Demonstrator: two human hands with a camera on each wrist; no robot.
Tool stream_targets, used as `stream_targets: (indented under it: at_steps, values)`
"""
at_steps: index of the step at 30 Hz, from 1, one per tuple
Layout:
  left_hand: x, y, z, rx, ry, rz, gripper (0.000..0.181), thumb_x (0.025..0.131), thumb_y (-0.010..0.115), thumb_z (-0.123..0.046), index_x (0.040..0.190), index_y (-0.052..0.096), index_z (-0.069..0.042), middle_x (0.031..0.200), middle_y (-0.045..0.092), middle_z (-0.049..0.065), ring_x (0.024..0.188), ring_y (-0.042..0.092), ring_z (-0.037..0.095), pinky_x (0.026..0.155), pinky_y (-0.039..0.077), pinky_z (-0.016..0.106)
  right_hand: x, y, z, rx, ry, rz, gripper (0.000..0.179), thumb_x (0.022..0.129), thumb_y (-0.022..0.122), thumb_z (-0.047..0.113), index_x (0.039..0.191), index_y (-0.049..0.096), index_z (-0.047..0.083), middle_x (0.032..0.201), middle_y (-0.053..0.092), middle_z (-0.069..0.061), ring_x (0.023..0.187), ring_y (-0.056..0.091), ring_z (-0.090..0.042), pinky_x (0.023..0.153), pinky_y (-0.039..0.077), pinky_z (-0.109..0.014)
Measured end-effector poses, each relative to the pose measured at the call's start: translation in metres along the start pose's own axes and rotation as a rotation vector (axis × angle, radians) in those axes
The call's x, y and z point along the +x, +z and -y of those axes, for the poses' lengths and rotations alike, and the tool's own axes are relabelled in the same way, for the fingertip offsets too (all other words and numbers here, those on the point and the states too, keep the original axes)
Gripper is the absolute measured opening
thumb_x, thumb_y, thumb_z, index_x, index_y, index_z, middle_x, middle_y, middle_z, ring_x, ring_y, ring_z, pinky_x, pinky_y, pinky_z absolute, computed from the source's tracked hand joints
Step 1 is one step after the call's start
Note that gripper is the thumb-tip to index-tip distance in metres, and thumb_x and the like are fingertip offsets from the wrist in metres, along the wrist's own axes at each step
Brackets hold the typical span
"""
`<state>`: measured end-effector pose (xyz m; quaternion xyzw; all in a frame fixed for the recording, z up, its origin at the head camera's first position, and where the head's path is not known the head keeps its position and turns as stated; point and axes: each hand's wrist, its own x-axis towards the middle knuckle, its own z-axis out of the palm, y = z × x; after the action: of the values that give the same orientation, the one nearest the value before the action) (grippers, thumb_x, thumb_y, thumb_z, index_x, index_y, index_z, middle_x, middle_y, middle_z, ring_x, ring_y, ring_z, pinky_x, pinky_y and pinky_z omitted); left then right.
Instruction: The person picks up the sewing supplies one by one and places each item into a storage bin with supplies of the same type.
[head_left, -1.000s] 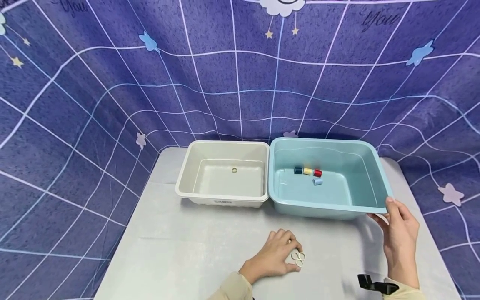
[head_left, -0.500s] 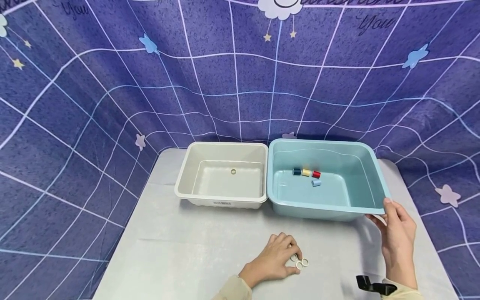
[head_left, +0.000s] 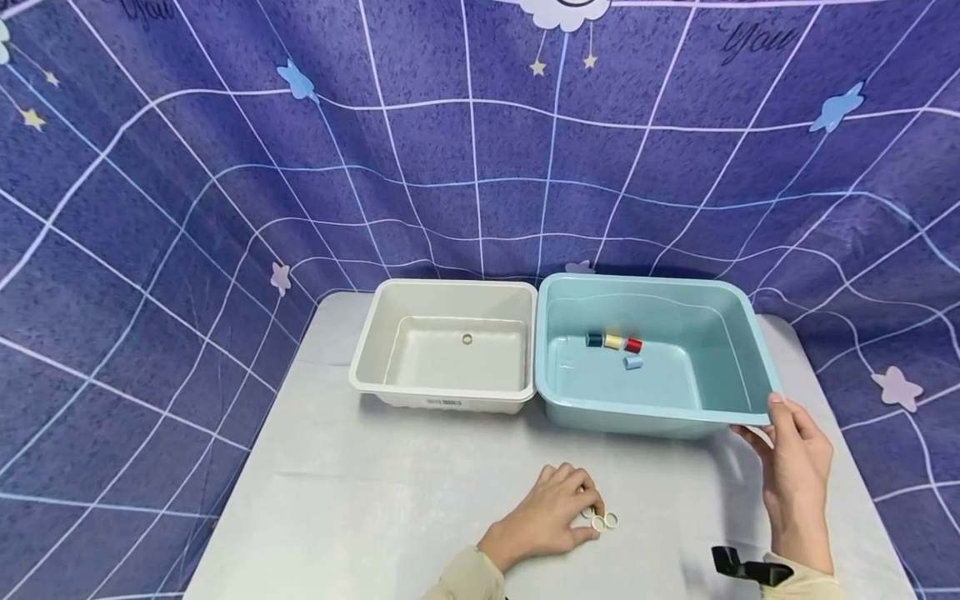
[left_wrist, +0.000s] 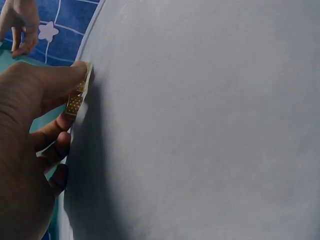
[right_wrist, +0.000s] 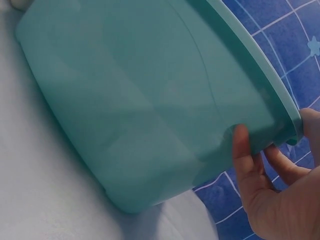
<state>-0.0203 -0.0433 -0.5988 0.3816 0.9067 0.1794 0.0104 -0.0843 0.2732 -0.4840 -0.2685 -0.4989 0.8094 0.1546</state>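
On the table, three small gold ring thimbles point(head_left: 611, 520) lie close together by my left hand point(head_left: 551, 510). In the left wrist view, the thumb and a finger are curled around the dimpled thimbles point(left_wrist: 75, 104), touching them; the fingers partly hide one in the head view. My right hand point(head_left: 798, 467) grips the near right corner of the light blue basin point(head_left: 652, 421), thumb over the rim and fingers below; in the right wrist view, one fingertip touches its outer wall. Several thread spools, including a red one point(head_left: 633, 344), lie inside the basin.
A white basin point(head_left: 442, 396) stands against the blue one's left side, with one gold ring point(head_left: 467, 339) on its floor. A purple patterned curtain point(head_left: 480, 150) surrounds the back and sides of the grey-white table point(head_left: 337, 500).
Under my left fingers, the thimbles have shifted slightly; one has moved a little to the right. My right hand keeps the same hold on the basin's corner.
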Motion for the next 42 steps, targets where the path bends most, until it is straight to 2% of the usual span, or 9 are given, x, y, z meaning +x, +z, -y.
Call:
stream_targets:
  at_steps: [12,26,34,42]
  values:
    - [0.002,-0.011,0.006,-0.081,0.007,0.038,0.018,0.097,0.071,-0.046,0.112,0.069,-0.036,0.111,0.061,-0.022,0.108,0.054,-0.001,0.086,0.038,0.015,0.001,-0.002,-0.001,0.003,0.005,0.016,0.021,0.095,0.077,0.017,0.105,0.073,-0.001,0.109,0.066,-0.004,0.077,0.070,-0.013,0.062,0.063,-0.029]
    - [0.003,-0.012,0.006,0.009,0.055,0.051,0.024,0.093,0.075,-0.044,0.115,0.070,-0.035,0.113,0.062,-0.019,0.107,0.055,0.002,0.088,0.039,0.017,0.000,-0.002,-0.001,0.016,-0.002,0.015,0.021,0.094,0.077,0.016,0.105,0.073,-0.001,0.106,0.066,-0.005,0.074,0.070,-0.014,0.060,0.063,-0.030]
    - [0.000,-0.014,0.010,0.055,0.039,0.029,0.026,0.095,0.074,-0.043,0.119,0.069,-0.036,0.116,0.063,-0.018,0.111,0.056,0.004,0.094,0.043,0.020,0.000,-0.003,-0.001,0.052,0.004,0.035,0.017,0.095,0.076,0.014,0.102,0.072,-0.002,0.100,0.068,-0.005,0.071,0.071,-0.015,0.060,0.063,-0.031]
    - [0.004,-0.019,0.011,0.089,0.035,0.029,0.024,0.095,0.073,-0.043,0.117,0.072,-0.034,0.110,0.066,-0.017,0.105,0.059,0.003,0.089,0.043,0.019,0.001,-0.004,-0.002,0.053,0.001,0.029,0.018,0.095,0.076,0.014,0.103,0.072,-0.002,0.100,0.068,-0.005,0.070,0.071,-0.015,0.060,0.063,-0.031]
